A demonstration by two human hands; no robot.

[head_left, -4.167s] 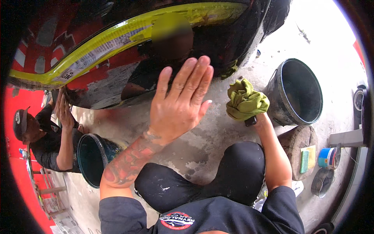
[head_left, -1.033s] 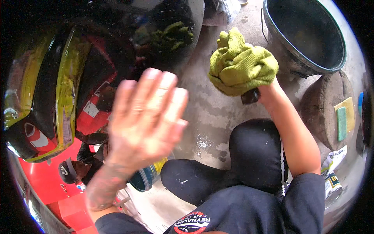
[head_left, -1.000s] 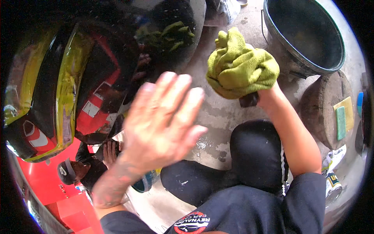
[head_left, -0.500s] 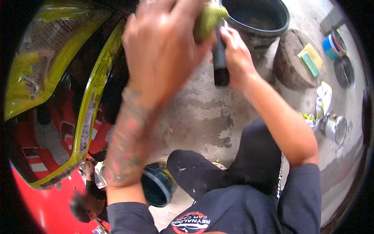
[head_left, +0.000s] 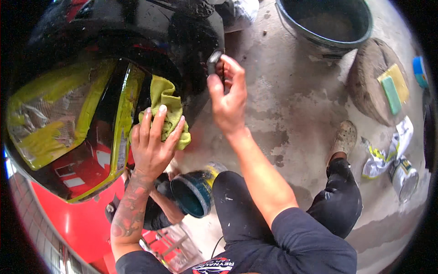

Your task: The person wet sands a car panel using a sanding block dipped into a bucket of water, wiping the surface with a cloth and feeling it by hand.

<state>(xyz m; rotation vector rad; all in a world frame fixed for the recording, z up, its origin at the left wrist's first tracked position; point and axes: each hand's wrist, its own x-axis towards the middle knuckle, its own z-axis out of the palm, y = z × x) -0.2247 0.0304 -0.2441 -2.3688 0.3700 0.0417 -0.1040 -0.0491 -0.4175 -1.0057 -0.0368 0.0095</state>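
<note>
My left hand point(head_left: 153, 146) lies over a crumpled yellow-green cloth point(head_left: 166, 107), its fingers spread and bent onto it. The cloth is against or just over a glossy black car body panel point(head_left: 150, 27); exact contact is hard to tell. Near the panel's right edge, my right hand point(head_left: 229, 100) grips a dark block point(head_left: 214, 62) between thumb and fingers, seen nearly end-on. Left of the cloth, yellow-green masking tape point(head_left: 121, 123) edges a lamp covered with printed paper and tape point(head_left: 50, 114).
A large dark tub point(head_left: 326, 43) stands at the far right, beside a round stump-like block point(head_left: 372, 77) carrying a green pad point(head_left: 391, 95) and a yellow sheet. A can point(head_left: 404, 180) lies near a crumpled wrapper. Below my left arm are another bucket point(head_left: 194, 194) and a co-worker's arm point(head_left: 166, 205).
My hands have moved apart. The left has brought the cloth down and left to the car; the right has moved left with the dark block, which has turned. My view has shifted.
</note>
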